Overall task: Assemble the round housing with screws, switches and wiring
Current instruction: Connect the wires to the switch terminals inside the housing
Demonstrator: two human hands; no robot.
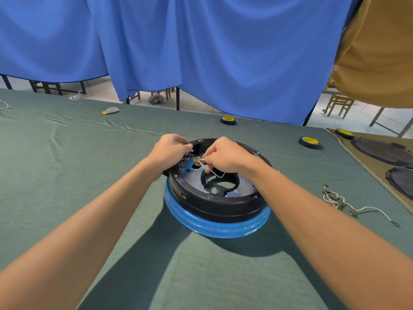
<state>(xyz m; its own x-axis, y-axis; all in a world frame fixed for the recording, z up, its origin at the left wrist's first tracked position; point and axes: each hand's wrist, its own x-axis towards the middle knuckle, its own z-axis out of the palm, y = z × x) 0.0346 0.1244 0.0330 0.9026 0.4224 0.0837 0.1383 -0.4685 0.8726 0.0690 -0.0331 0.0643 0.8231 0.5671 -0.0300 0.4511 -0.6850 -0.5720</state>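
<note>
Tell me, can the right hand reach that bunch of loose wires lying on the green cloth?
Probably yes, but it is busy now. The right hand pinches a white wire inside the round housing. The wire bunch lies on the cloth on that same side, with nothing standing between them.

Round black housing (214, 204) sits on green tabletop (89, 198). Left hand (168, 153) grips its far rim; right hand (225, 156) pinches a white wire (218, 174) at the brass terminals (197, 161).
</note>
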